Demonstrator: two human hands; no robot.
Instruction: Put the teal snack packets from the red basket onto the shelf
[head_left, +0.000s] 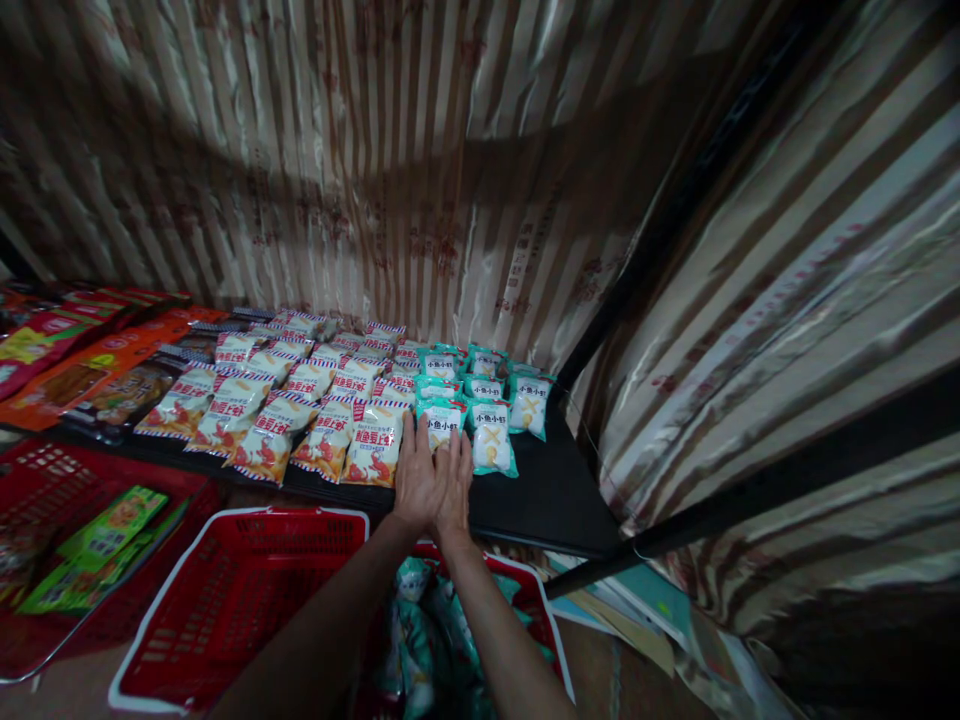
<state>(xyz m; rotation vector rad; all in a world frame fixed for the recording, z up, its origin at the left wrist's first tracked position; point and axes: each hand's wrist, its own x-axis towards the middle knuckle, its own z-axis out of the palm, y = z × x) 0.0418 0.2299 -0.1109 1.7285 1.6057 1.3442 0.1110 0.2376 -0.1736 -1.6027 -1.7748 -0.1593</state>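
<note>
My left hand (417, 480) and my right hand (453, 485) lie side by side, touching, at the front edge of the black shelf (551, 495). Their fingers stretch forward over the lower part of a teal-and-white snack bag (441, 412), which they partly hide. To the right of my right hand lies another teal snack bag (492, 440), with several more behind. Just left of my left hand is a white snack bag with red lettering (375, 443), at the end of several rows of the same kind.
Below the shelf, a red basket (360, 525) stands beside another holding teal bags (411, 625). A third red basket at the left has green packets (112, 530). Orange packages (97, 365) lie farther left. Black frame bars (720, 510) and a striped curtain (450, 200) enclose the shelf.
</note>
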